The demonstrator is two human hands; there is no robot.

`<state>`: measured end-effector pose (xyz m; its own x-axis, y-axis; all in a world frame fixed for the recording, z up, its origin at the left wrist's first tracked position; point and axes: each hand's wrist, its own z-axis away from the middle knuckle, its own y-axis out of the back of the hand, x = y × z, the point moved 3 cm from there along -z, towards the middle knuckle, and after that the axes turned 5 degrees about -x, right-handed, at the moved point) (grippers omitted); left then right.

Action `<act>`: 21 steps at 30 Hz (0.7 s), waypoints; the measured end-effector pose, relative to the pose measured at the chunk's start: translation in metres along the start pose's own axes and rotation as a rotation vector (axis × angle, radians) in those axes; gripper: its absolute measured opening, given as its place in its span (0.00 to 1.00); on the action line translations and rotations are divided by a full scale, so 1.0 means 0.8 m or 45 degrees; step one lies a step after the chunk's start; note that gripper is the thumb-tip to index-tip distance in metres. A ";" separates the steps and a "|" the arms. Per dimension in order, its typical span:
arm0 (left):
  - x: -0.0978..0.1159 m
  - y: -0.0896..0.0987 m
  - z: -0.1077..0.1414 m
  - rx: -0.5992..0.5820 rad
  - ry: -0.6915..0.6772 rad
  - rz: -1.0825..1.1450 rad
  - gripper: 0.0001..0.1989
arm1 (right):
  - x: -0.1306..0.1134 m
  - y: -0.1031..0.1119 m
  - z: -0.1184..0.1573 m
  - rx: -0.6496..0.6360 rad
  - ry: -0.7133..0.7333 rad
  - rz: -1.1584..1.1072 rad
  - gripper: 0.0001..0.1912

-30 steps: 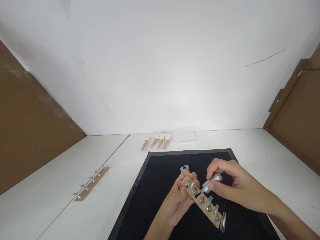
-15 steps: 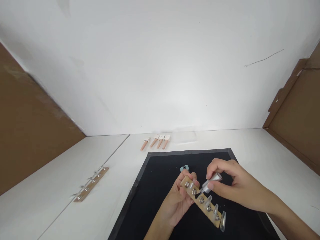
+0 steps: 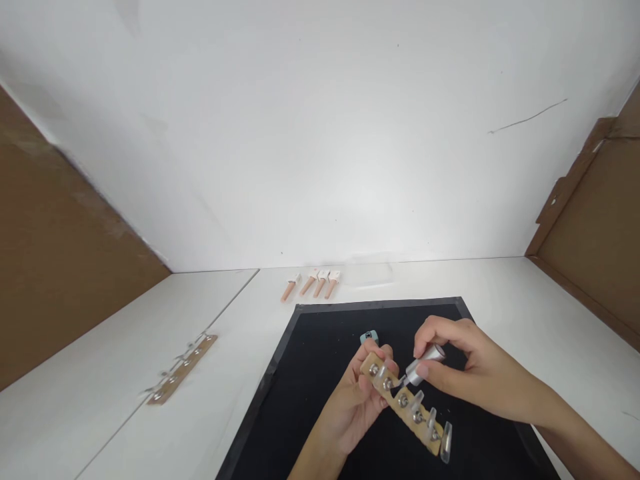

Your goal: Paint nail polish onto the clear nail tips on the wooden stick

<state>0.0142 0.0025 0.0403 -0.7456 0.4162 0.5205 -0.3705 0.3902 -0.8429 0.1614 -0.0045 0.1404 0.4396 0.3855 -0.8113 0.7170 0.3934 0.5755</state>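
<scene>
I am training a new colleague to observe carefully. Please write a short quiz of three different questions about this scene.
1. True or false: the left hand holds the wooden strip with clear nail tips.
2. What does the right hand pinch? A) scissors B) a silver brush cap C) a pen
3. Where does the second wooden strip lie: on the black mat or on the white table?

Key: 1 true; 2 B; 3 on the white table, left of the mat.
</scene>
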 end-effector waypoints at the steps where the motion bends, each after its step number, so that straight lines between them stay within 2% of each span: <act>1: 0.000 0.000 0.000 0.004 0.000 0.000 0.15 | 0.000 0.000 0.000 -0.005 -0.005 0.002 0.04; 21: 0.002 0.003 0.005 0.025 0.015 -0.013 0.15 | 0.003 0.002 -0.002 -0.002 0.004 -0.070 0.05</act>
<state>0.0101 0.0009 0.0389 -0.7350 0.4222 0.5305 -0.3888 0.3785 -0.8400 0.1627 -0.0021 0.1393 0.3976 0.3658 -0.8415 0.7394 0.4154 0.5299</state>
